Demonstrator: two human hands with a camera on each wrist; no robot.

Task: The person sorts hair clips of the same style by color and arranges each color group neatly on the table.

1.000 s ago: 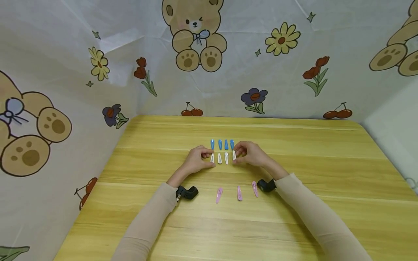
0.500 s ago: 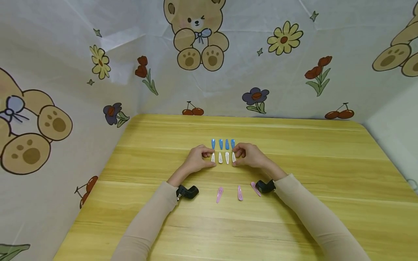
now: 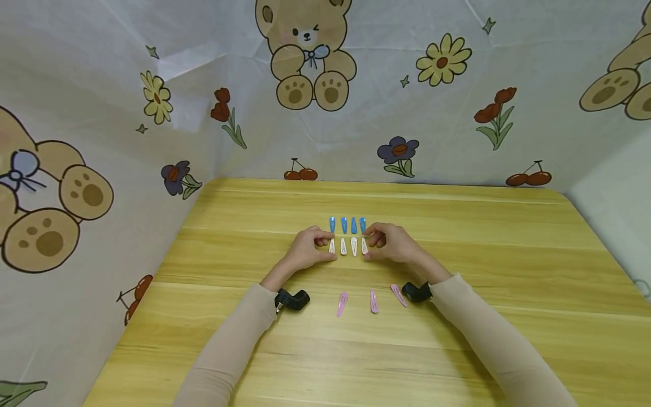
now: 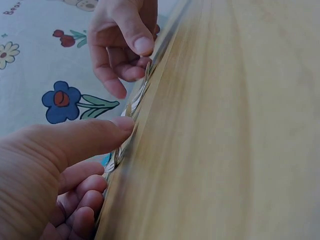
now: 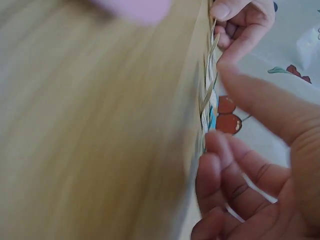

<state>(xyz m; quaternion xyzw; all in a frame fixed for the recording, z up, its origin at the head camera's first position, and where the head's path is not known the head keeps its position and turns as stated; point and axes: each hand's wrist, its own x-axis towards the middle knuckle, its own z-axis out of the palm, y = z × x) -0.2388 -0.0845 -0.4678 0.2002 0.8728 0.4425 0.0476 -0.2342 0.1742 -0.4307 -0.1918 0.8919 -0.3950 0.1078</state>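
Observation:
In the head view, several white snap hair clips stand in a row just below a row of blue snap hair clips. My left hand pinches the leftmost white hair clip lengthwise, thumb at the near end and index finger at the far end. At the row's other end, my right hand holds the rightmost white hair clip between thumb and index finger. Both wrist views show the clips edge-on, so finger contact is partly hidden.
Three pink hair clips lie nearer on the wooden table, the right one beside the black right wrist camera. Another black camera sits on the left wrist. A printed cloth hangs behind the table.
The rightmost white clip has shifted slightly and straightened under my right hand. The right pink clip has turned askew near the wrist camera. My left hand has stayed nearly still.

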